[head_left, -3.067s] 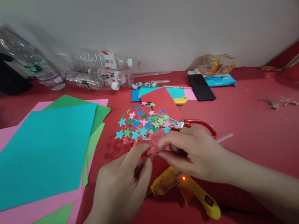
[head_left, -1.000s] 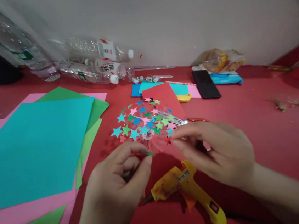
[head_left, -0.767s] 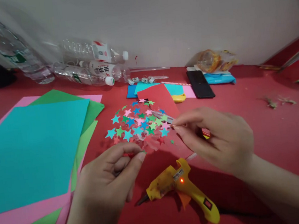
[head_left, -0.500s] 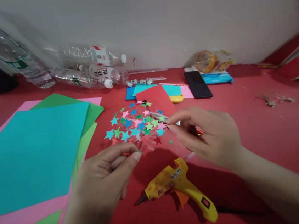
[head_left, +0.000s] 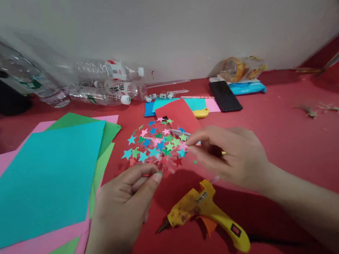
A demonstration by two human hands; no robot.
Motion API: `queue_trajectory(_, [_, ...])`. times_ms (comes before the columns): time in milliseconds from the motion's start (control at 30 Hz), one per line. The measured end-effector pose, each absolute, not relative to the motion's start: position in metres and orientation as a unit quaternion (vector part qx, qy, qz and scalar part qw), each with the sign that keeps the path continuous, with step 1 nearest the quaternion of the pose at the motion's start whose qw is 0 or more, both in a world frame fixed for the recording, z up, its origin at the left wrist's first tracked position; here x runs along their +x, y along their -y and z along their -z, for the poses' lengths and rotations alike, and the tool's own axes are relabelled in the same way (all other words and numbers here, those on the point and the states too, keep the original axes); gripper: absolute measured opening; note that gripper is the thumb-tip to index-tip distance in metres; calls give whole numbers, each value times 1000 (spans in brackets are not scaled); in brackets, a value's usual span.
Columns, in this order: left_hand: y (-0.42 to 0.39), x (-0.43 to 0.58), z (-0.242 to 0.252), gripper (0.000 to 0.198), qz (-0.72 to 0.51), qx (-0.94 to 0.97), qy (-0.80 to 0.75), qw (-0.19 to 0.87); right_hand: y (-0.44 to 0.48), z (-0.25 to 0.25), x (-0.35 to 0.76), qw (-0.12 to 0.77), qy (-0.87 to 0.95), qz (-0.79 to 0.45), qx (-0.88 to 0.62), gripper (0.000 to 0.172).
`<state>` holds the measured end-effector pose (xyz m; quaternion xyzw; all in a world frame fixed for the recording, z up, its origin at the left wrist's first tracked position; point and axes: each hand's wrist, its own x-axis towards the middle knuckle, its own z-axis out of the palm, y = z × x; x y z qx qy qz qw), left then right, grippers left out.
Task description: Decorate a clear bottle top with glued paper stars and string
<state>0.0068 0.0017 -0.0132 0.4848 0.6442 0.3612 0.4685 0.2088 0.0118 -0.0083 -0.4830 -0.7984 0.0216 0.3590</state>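
Note:
My left hand (head_left: 126, 204) is closed in a pinch, a tiny bit of green paper showing at the tips of thumb and forefinger. Across from it, my right hand (head_left: 233, 156) is pinched too; a sliver of yellow peeks out behind its fingers, but what it holds is hidden. Between and beyond the hands stands a clear plastic piece with splayed strips, covered in paper stars (head_left: 156, 144) of blue, green, pink and red. A yellow glue gun (head_left: 202, 212) lies on the red table in front of me, nozzle to the left. One small green star (head_left: 195, 162) lies near my right fingertips.
Coloured paper sheets (head_left: 51, 184) are stacked at left. Clear plastic bottles (head_left: 105, 95) lie along the wall. Farther back are red paper (head_left: 177, 112), a yellow-handled tool (head_left: 201, 113), a black phone (head_left: 225, 95) and a blue packet (head_left: 248, 88). Dry scraps (head_left: 309, 111) lie at right.
My right hand has shifted slightly left, its pinch staying closed. My left hand keeps its pinch on the green bit. The whole view has moved a little.

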Motion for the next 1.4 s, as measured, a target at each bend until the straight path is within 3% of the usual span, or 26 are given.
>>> queue_trajectory(400, [1,7,14,15,-344,498,-646,465,-11,9,207,363,817,-32,-446,6])
queue_trajectory(733, [-1,-5,23,17,-305,658,-610,319,-10,9,206,356,822,-33,-444,6])
queue_trajectory(1067, [2,-8,15,18,-361,706,-588,159,-6,1,210,338,820,9,-462,7])
queue_trajectory(1400, [2,-24,24,20,-334,741,-564,148,-6,-5,211,342,811,47,-472,5])
